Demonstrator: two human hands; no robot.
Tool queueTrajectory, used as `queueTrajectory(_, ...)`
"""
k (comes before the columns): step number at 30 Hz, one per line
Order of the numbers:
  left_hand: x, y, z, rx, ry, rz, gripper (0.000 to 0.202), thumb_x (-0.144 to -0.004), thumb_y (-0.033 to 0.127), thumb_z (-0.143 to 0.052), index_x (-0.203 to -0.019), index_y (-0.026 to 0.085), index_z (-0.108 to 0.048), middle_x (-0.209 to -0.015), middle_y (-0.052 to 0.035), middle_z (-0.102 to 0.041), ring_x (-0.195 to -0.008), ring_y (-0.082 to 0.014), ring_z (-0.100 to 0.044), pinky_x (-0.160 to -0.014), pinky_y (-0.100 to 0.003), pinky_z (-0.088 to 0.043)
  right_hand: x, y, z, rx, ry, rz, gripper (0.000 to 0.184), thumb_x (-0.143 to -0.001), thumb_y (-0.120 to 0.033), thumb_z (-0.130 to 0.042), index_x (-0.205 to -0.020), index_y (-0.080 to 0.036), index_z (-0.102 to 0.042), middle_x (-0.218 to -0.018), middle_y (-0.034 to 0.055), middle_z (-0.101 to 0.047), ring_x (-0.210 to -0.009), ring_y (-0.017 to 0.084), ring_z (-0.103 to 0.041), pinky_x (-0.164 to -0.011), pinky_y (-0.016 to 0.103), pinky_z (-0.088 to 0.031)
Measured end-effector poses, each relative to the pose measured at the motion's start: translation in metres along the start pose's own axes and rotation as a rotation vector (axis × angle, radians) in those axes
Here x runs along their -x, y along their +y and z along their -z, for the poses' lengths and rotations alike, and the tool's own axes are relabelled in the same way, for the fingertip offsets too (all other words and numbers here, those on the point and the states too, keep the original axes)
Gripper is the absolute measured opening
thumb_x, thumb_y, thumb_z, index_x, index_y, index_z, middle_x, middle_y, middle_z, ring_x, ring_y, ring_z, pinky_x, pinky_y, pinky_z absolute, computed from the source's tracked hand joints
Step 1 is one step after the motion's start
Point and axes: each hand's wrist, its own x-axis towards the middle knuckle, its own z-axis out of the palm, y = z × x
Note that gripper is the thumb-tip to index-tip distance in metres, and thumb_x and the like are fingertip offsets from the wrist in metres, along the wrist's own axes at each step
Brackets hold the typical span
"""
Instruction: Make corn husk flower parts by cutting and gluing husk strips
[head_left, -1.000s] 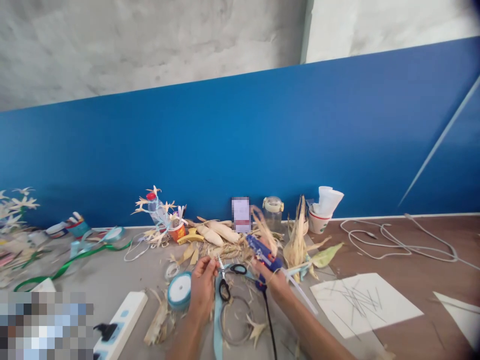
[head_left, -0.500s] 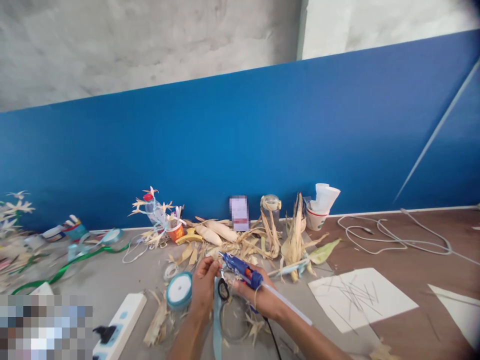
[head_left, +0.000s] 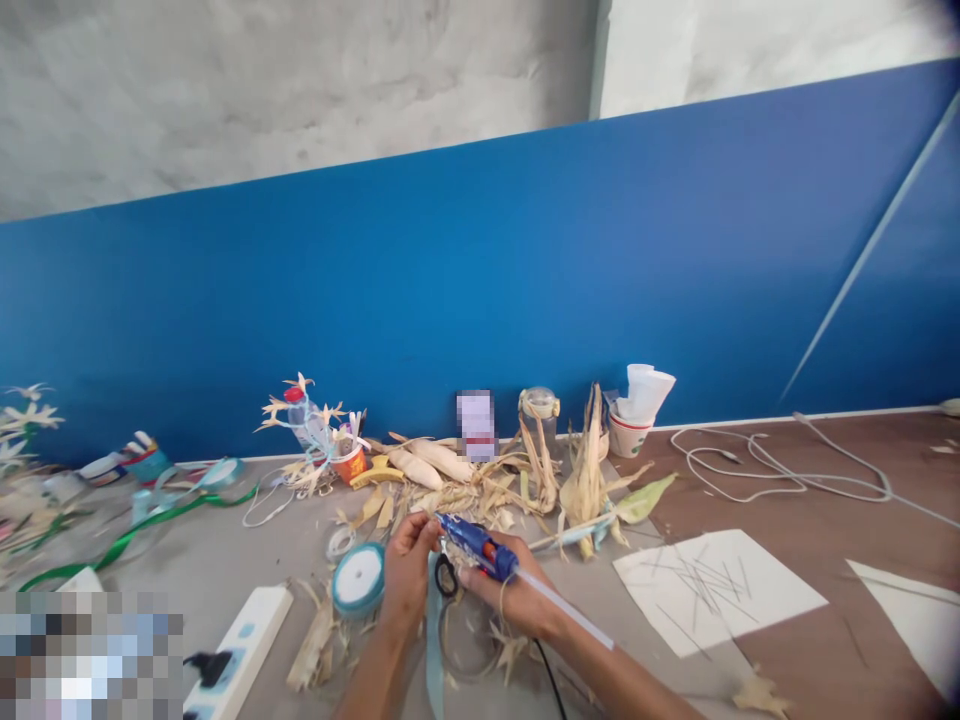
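Note:
My right hand (head_left: 517, 598) grips a blue glue gun (head_left: 472, 541) with a white glue stick sticking out of its back; its nozzle points left at my left hand. My left hand (head_left: 407, 575) is closed in a pinch on a small piece I cannot make out, right at the nozzle. A light blue ribbon strip (head_left: 435, 650) hangs down below my left hand. Black-handled scissors (head_left: 447, 577) lie under my hands. A roll of light blue ribbon (head_left: 358, 580) sits just left of my left hand.
Dried corn husks (head_left: 480, 490) are heaped behind my hands. A white power strip (head_left: 238, 632) lies at lower left, a green ribbon (head_left: 142, 525) further left. A paper cup (head_left: 628, 430), a jar (head_left: 538, 412), white cable (head_left: 757, 465) and a paper sheet with thin sticks (head_left: 716, 590) are on the right.
My right hand has tipped the glue gun down and brought its nozzle left to my left hand's fingertips. My left hand has stayed almost still.

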Motion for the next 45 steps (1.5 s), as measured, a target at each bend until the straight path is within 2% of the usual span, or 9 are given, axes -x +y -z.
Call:
queueTrajectory(8, 0.003, 0.007, -0.001, -0.039, -0.014, -0.009, 0.032, -0.068, 0.047, -0.071, -0.073, 0.016, -0.065, -0.059, 0.0023, -0.055, -0.058, -0.0129, -0.048, -0.059, -0.025, -0.039, -0.001, -0.001, 0.000, 0.009, -0.006, -0.014, 0.014, -0.070, -0.031, -0.061, -0.074, -0.017, -0.058, -0.067, -0.0018, -0.052, -0.061, 0.012, -0.044, -0.056, 0.023, -0.038)
queueTrajectory(15, 0.001, 0.003, 0.001, -0.015, -0.015, 0.007, 0.031, -0.067, 0.045, -0.072, -0.074, 0.016, -0.066, -0.057, 0.0035, -0.053, -0.057, -0.0126, -0.046, -0.058, -0.024, -0.038, 0.001, -0.007, 0.002, 0.106, -0.012, -0.054, 0.016, -0.068, -0.031, -0.060, -0.064, -0.019, -0.051, -0.060, -0.0034, -0.046, -0.057, 0.011, -0.039, -0.051, 0.022, -0.033)
queueTrajectory(27, 0.000, 0.004, 0.001, -0.028, -0.023, 0.008, 0.030, -0.068, 0.045, -0.072, -0.076, 0.015, -0.067, -0.060, 0.0017, -0.058, -0.058, -0.0130, -0.049, -0.059, -0.024, -0.039, 0.000, -0.007, 0.003, 0.134, 0.039, -0.038, 0.016, -0.070, -0.032, -0.060, -0.064, -0.019, -0.053, -0.059, -0.0029, -0.049, -0.055, 0.011, -0.042, -0.050, 0.022, -0.034)
queueTrajectory(34, 0.002, 0.010, -0.002, -0.043, 0.007, -0.001, 0.032, -0.065, 0.047, -0.073, -0.071, 0.016, -0.066, -0.055, 0.0036, -0.052, -0.055, -0.0124, -0.045, -0.057, -0.024, -0.038, 0.002, -0.012, 0.003, 0.172, 0.021, -0.050, 0.018, -0.068, -0.030, -0.061, -0.057, -0.019, -0.051, -0.054, -0.0033, -0.045, -0.053, 0.011, -0.039, -0.047, 0.022, -0.032)
queueTrajectory(40, 0.002, 0.006, -0.001, -0.039, -0.008, 0.001, 0.028, -0.068, 0.044, -0.072, -0.073, 0.016, -0.067, -0.060, 0.0018, -0.058, -0.058, -0.0129, -0.048, -0.059, -0.025, -0.040, 0.000, -0.006, 0.004, 0.128, 0.040, -0.055, 0.015, -0.069, -0.033, -0.062, -0.065, -0.019, -0.058, -0.057, -0.0029, -0.051, -0.055, 0.012, -0.041, -0.050, 0.023, -0.035)
queueTrajectory(45, 0.001, 0.006, -0.001, -0.044, -0.010, 0.001, 0.031, -0.067, 0.045, -0.073, -0.074, 0.016, -0.068, -0.060, 0.0018, -0.058, -0.058, -0.0129, -0.048, -0.059, -0.025, -0.040, 0.000, -0.006, 0.004, 0.125, 0.028, -0.044, 0.014, -0.069, -0.031, -0.061, -0.062, -0.019, -0.055, -0.057, -0.0032, -0.048, -0.055, 0.012, -0.039, -0.051, 0.023, -0.034)
